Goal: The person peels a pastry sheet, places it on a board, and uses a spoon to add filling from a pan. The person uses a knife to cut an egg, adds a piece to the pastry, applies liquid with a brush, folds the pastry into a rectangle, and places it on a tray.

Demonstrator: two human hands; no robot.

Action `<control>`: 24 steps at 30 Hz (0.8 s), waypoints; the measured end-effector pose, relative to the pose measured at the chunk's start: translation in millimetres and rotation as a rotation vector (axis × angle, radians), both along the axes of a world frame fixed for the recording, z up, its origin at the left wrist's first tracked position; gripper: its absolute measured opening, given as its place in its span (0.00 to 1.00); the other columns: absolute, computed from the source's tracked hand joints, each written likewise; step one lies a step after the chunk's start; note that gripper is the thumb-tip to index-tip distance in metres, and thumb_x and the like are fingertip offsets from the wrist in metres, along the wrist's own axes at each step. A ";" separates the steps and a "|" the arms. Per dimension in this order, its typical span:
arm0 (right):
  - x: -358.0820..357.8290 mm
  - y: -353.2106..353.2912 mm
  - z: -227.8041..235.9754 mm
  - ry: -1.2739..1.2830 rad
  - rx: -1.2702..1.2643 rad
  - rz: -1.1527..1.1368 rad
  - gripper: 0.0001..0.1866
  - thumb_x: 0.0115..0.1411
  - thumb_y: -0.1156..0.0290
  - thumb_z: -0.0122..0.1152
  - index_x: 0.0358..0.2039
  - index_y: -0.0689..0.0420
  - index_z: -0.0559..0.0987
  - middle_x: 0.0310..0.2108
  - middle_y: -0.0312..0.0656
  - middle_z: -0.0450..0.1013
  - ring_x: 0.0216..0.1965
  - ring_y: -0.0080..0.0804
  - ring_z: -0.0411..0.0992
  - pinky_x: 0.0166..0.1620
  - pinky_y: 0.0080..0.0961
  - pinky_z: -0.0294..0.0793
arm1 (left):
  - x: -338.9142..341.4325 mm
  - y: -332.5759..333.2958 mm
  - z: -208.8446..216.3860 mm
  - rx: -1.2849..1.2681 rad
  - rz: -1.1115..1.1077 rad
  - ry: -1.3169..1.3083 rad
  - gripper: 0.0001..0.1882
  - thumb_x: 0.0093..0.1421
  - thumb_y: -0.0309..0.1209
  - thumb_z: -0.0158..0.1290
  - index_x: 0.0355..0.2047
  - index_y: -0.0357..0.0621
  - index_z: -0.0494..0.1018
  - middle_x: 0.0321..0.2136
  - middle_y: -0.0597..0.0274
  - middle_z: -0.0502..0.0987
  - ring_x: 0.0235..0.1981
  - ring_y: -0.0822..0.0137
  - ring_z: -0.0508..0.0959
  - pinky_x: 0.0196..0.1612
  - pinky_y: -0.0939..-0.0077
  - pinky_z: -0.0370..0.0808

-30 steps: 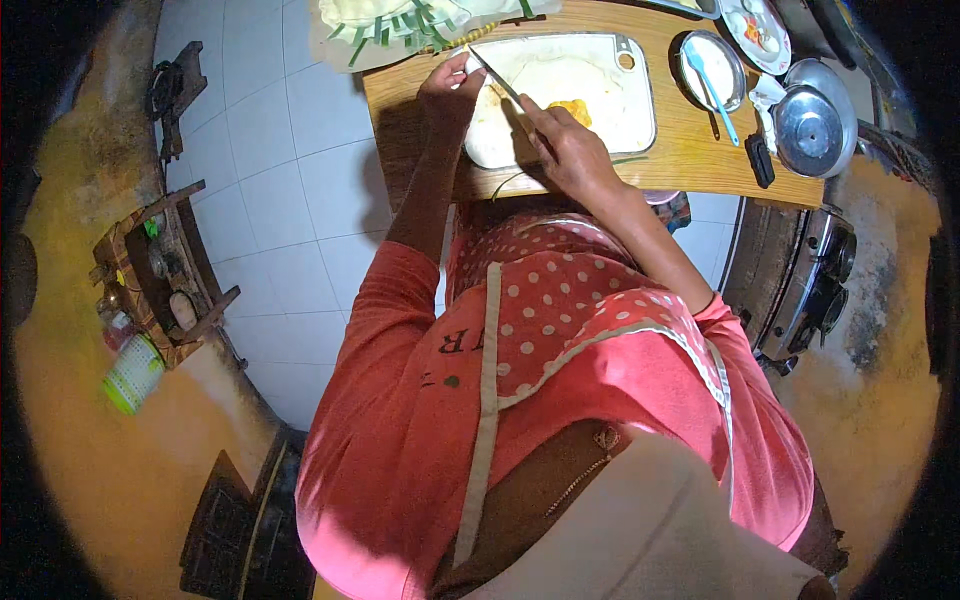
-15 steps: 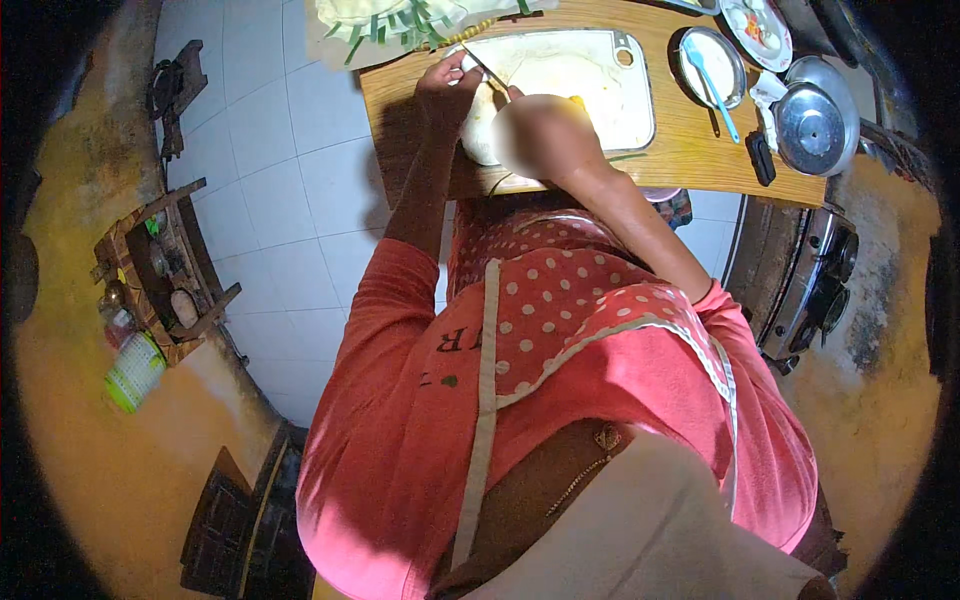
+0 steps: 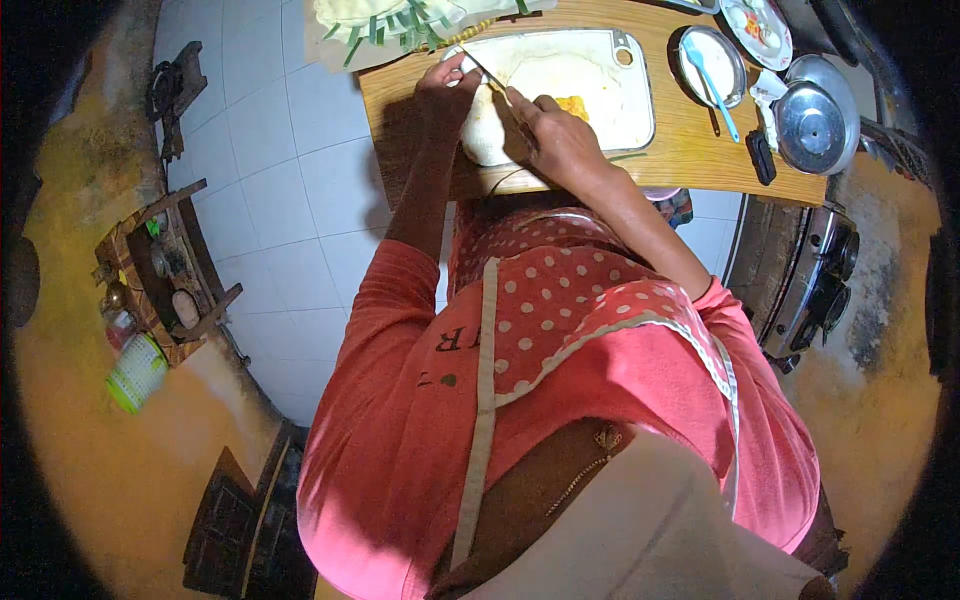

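My right hand (image 3: 562, 137) is closed round a knife (image 3: 487, 70) over the white cutting board (image 3: 610, 85). The knife's thin dark blade slants up and left toward my left hand (image 3: 447, 88). At the board's left edge, my left hand is closed with fingertips pinched together beside the blade tip. Something small and pale shows at those fingertips, too little of it to name. Chopped yellow-orange pieces (image 3: 572, 106) lie on the board just beyond my right knuckles. Shadow covers part of the board between my hands.
A bowl (image 3: 690, 70) with a blue spoon (image 3: 712, 85), a plate of food (image 3: 770, 45) and a metal lid (image 3: 810, 128) stand at the right of the wooden table (image 3: 700, 165). A black object (image 3: 761, 158) lies near its front edge. Cut green strips (image 3: 405, 30) rest at the far left.
My right hand, smeared in the earlier frame, now shows clearly, and more of the yellow-orange pieces is visible beyond it. My left hand has stayed nearly in place.
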State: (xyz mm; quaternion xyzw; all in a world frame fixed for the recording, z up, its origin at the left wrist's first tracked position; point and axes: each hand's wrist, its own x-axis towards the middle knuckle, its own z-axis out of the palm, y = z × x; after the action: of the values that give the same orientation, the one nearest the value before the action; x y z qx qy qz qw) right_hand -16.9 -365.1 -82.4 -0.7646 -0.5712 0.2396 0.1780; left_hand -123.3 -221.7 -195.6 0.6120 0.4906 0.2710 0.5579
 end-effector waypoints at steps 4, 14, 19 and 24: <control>1.2 1.4 -0.5 0.014 -0.023 0.005 0.28 0.51 0.72 0.55 0.56 0.56 0.66 0.35 0.55 0.71 0.33 0.53 0.74 0.34 0.42 0.75 | -0.4 0.6 -1.3 -0.021 0.009 0.009 0.23 0.46 0.34 0.60 0.43 0.35 0.75 0.38 0.48 0.78 0.39 0.62 0.79 0.41 0.72 0.75; 0.3 6.1 1.5 0.031 -0.109 0.003 0.31 0.51 0.67 0.58 0.57 0.54 0.65 0.36 0.54 0.70 0.35 0.52 0.73 0.37 0.42 0.74 | -0.7 0.8 -13.3 0.091 0.030 -0.010 0.23 0.44 0.35 0.60 0.40 0.35 0.76 0.36 0.50 0.78 0.35 0.62 0.80 0.39 0.73 0.76; 1.7 4.0 -4.8 0.037 -0.073 0.005 0.33 0.51 0.63 0.61 0.58 0.55 0.65 0.36 0.54 0.70 0.36 0.52 0.72 0.38 0.41 0.73 | 0.4 -0.3 -13.2 0.097 0.035 0.003 0.24 0.44 0.36 0.60 0.40 0.34 0.76 0.35 0.50 0.78 0.35 0.62 0.80 0.39 0.73 0.76; 2.3 5.0 -4.2 0.039 -0.116 -0.002 0.33 0.51 0.63 0.61 0.58 0.55 0.65 0.36 0.54 0.70 0.38 0.52 0.72 0.39 0.41 0.73 | -0.4 1.7 -6.3 0.077 -0.055 0.026 0.25 0.47 0.32 0.63 0.46 0.33 0.73 0.39 0.54 0.77 0.41 0.69 0.75 0.44 0.77 0.72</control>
State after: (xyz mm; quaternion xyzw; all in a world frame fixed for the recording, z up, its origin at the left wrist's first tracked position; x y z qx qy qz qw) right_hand -14.7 -360.1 -86.7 -0.7693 -0.5522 0.2868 0.1448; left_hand -123.7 -220.0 -201.9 0.6498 0.4701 0.2664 0.5346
